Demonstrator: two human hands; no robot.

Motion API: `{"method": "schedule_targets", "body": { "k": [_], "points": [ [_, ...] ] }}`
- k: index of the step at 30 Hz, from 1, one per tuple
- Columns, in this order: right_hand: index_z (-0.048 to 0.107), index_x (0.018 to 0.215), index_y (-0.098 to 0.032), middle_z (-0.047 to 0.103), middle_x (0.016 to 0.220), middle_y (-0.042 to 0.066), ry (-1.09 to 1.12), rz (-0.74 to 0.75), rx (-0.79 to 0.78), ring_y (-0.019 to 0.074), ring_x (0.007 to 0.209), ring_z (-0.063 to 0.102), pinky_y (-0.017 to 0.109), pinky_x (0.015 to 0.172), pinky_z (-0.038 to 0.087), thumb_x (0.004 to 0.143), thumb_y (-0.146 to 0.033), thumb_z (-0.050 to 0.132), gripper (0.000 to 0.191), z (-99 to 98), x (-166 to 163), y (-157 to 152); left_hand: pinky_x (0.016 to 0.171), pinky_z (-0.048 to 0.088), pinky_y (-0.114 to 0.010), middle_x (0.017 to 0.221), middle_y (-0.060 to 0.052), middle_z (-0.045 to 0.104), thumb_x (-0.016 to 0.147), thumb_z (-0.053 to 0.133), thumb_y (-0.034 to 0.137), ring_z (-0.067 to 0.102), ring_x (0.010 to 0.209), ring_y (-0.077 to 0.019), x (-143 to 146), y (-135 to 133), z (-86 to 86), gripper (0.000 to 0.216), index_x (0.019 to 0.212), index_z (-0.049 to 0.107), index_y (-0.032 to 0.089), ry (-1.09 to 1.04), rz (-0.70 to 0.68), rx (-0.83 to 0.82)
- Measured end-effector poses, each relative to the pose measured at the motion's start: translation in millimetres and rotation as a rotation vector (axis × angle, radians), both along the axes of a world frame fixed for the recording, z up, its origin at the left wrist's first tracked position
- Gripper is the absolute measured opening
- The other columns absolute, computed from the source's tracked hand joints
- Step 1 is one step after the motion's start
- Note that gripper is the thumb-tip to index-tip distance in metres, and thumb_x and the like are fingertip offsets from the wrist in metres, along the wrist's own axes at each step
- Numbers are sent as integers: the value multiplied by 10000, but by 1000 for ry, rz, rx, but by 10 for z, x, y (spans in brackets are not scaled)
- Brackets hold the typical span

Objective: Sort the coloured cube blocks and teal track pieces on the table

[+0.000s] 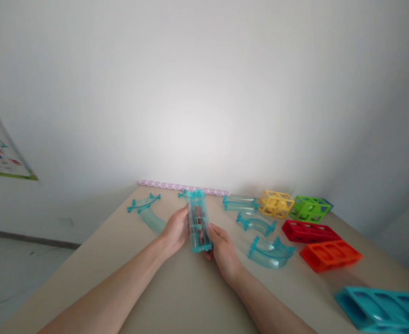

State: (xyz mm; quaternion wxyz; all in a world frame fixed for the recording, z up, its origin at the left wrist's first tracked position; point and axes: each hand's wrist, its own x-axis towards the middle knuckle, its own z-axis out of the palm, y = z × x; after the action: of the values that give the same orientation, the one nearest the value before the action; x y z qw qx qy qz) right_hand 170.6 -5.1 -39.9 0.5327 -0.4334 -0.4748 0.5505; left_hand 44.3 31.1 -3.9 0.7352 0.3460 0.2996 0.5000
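Observation:
A clear teal straight track piece (198, 221) is held up over the table, its long side pointing away from me. My left hand (176, 227) grips its left side, and my right hand (224, 249) grips its lower right edge. Fingers show through the see-through plastic from behind. Whether it is one piece or several stacked together I cannot tell. Left of my left hand, a curved teal track piece (152, 219) lies on the table. Closest to my right hand are two more curved teal pieces, one nearer (271, 253) and one farther (256, 225).
On the table (176, 292), a straight clear piece (241, 203) lies at the back. Yellow (276, 204) and green (309, 208) frame blocks stand back right; red (310, 231), orange (330, 254) and teal (381, 307) blocks line the right side. A purple patterned strip (183, 187) runs along the wall.

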Motion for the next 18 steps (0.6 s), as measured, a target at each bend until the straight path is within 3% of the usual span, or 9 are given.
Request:
{"method": "schedule_targets", "body": {
  "k": [3,6,10,14,16,18],
  "points": [
    [503,603,-185,381,487,-63,-64,48,7,71,387,328,212,372,259,763,-694,526,534,-23,-12,-10,552,507,-271,766,-79,701,804,575,554,660,640,-188,-48,27,43,446,950,658,141,-82,136,31],
    [473,579,-187,358,467,-68,-135,90,25,68,384,309,217,388,237,792,-688,486,545,-35,-11,-24,552,489,-239,763,-45,701,688,748,459,639,604,-149,-54,44,50,481,1042,636,154,-42,302,108],
    [530,691,-168,495,614,-19,-161,93,146,102,548,462,225,512,358,858,-596,473,462,53,17,-87,560,477,-231,717,-33,692,634,788,454,607,567,-121,4,1,38,492,984,666,130,28,350,162],
    [555,1051,-178,584,808,4,-377,64,222,126,662,524,234,585,405,816,-365,608,305,284,65,-272,624,496,-273,758,-56,706,617,814,393,637,617,-158,23,-97,20,473,992,680,137,22,241,203],
    [549,1091,-185,590,788,-2,-614,12,234,128,630,519,238,571,405,771,-232,605,328,412,129,-431,672,508,-314,799,-89,709,651,788,398,655,677,-199,3,-133,-3,456,1001,688,125,-20,109,226],
    [561,1096,-197,615,846,17,-856,-13,291,151,711,557,260,658,441,735,-131,548,368,511,255,-629,716,508,-354,834,-127,702,720,709,458,657,750,-241,-21,-141,-39,451,993,697,99,-83,-52,260]
  ]
}}
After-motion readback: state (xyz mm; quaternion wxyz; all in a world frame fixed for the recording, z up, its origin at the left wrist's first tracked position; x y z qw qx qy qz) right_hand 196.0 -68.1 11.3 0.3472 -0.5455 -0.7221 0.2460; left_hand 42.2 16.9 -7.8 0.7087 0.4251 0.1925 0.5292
